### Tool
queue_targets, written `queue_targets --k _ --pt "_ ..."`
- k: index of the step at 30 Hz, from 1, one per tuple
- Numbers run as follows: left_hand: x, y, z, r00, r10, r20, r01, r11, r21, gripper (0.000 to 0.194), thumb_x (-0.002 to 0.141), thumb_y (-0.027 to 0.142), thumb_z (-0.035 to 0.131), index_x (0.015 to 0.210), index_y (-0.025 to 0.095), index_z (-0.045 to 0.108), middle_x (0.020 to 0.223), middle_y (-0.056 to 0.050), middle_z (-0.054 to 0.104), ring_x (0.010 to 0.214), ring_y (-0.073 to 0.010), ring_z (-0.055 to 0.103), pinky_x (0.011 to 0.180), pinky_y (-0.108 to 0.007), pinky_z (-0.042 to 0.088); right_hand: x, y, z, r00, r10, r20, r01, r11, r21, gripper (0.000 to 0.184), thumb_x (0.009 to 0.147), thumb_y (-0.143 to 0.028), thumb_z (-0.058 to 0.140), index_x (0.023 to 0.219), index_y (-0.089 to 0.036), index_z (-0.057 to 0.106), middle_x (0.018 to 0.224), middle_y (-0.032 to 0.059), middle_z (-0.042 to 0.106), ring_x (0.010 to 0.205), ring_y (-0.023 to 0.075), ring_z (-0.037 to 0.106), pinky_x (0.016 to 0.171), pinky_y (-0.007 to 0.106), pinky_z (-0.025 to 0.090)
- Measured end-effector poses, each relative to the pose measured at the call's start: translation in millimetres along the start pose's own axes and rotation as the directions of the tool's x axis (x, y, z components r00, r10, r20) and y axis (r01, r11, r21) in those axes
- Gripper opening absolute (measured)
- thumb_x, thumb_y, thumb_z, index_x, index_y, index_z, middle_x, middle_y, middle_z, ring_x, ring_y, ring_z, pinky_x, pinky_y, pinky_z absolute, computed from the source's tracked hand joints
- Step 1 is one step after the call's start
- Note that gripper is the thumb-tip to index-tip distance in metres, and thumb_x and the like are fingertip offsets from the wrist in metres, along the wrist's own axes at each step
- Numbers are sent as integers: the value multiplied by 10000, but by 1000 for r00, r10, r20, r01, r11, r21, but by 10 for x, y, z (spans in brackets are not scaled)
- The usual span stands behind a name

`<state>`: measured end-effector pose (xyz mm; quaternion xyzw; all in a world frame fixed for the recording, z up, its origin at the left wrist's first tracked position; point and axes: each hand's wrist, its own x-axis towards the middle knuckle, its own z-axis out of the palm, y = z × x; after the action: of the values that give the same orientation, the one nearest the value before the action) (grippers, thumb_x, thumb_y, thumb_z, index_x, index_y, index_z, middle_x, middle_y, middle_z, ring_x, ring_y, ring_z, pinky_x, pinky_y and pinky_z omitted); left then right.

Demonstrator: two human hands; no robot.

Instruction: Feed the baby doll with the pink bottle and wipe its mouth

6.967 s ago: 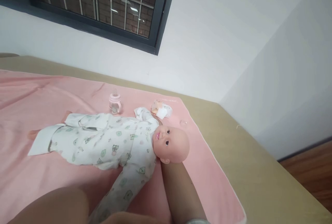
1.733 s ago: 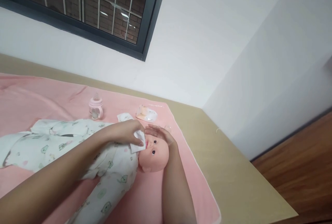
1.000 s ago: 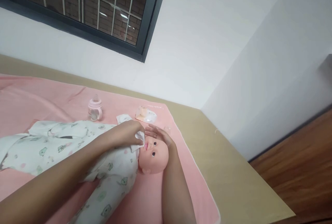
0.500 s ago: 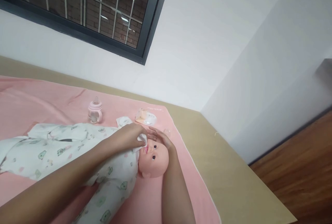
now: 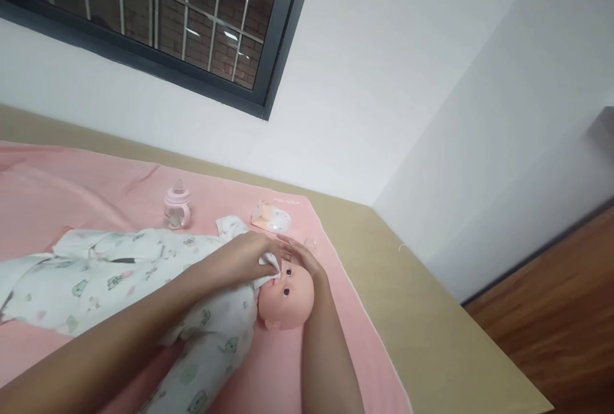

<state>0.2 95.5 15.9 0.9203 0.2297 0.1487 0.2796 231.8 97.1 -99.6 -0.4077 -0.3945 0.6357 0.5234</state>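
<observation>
A baby doll [image 5: 290,305] in a white printed outfit [image 5: 144,273] lies on its back on the pink blanket [image 5: 273,369], head toward the right. My left hand [image 5: 255,254] is closed on a small white wipe [image 5: 271,265], pressed against the doll's face at the mouth and nose. My right hand [image 5: 303,254] curves around the far side of the doll's head, its fingers stretched out and resting by the cheek. Part of those fingers is hidden behind my left hand.
Beyond the doll stand a pink baby bottle [image 5: 177,206] with handles and a small clear-and-orange packet [image 5: 271,216]. A small clear object [image 5: 311,244] lies beside my right hand. The wooden surface [image 5: 407,305] ends at the right; a white wall [image 5: 336,113] and barred window [image 5: 206,23] rise behind.
My left hand has shifted the wipe slightly to the right, from the doll's mouth toward its nose. My right hand stays around the head.
</observation>
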Motion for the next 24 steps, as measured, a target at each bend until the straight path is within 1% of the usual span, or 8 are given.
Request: queue_targets --k 3,6,10,15,20,24 --pt "-19 71 7 1000 -13 4 13 1000 7 254 706 147 524 801 229 745 832 29 725 766 -158 644 641 -209 400 15 7 -16 1000 -10 6 10 1000 -16 429 745 -378 684 1132 -202 625 1111 81 672 993 207 633 1012 404 395" --pt "-18 94 20 1000 -24 -11 25 999 29 259 703 138 520 803 228 742 846 21 724 773 -165 645 635 -212 402 34 19 -45 999 -23 22 23 1000 -17 437 741 -386 687 1133 -203 624 1091 81 679 999 212 631 1012 409 393" --pt "7 71 41 999 -26 -40 29 997 73 253 709 140 519 801 226 739 858 4 725 795 -184 647 658 -226 409 58 35 -81 999 -27 37 27 1000 -13 452 739 -374 691 1149 -201 612 1058 80 690 993 218 637 1013 422 391" --pt "36 67 57 998 -44 -46 48 994 96 248 717 119 526 783 229 739 868 9 726 837 -190 648 699 -241 406 76 60 -108 999 -25 47 24 999 23 447 738 -357 697 1144 -190 610 1056 80 691 975 218 645 1000 417 406" --pt "59 44 90 997 -41 -58 49 990 130 248 704 124 515 769 225 732 857 -12 721 824 -205 644 684 -251 404 65 65 -103 999 -24 36 23 999 31 468 741 -369 694 1161 -186 600 1059 81 688 981 219 644 999 422 405" --pt "44 -6 60 997 -26 -78 33 996 83 238 729 175 504 795 225 727 864 -16 718 825 -206 641 691 -250 414 54 49 -86 999 -23 25 23 1000 8 489 748 -384 686 1184 -187 584 1069 87 683 1024 223 631 1020 428 386"
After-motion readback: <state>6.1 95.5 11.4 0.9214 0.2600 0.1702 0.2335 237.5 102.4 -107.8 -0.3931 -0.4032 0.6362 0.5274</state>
